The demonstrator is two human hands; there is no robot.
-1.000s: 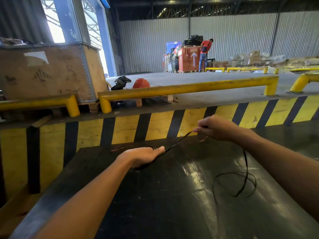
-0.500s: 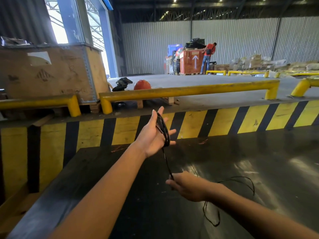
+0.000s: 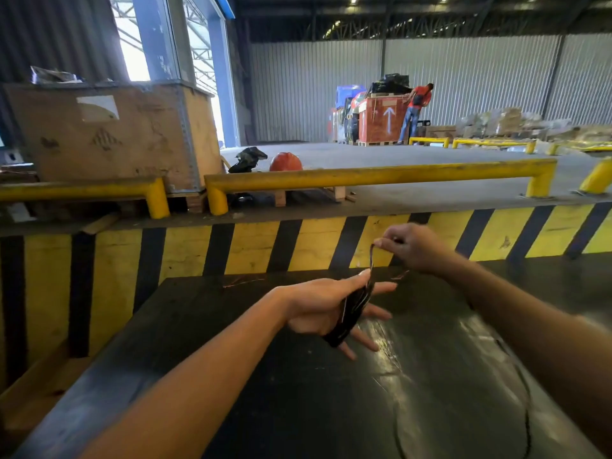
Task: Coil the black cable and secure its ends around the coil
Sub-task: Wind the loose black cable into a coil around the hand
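Now the left hand (image 3: 318, 313), fingers spread, wears the coil (image 3: 351, 309); the right hand (image 3: 414, 248) pinches the cable (image 3: 371, 260). Slack pull could let loops slip off.

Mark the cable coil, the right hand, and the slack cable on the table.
cable coil (image 3: 351, 309), head view, middle of the wraps across the left palm
right hand (image 3: 412, 246), head view, knuckles
slack cable (image 3: 526, 402), head view, strand on the black table

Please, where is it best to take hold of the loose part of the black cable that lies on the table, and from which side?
Probably just below the right hand, where the black cable runs taut toward the coil wound on the left hand. Come from the right side: the slack trails over the black table on that side, thin and blurred, so it is harder to pinch there.
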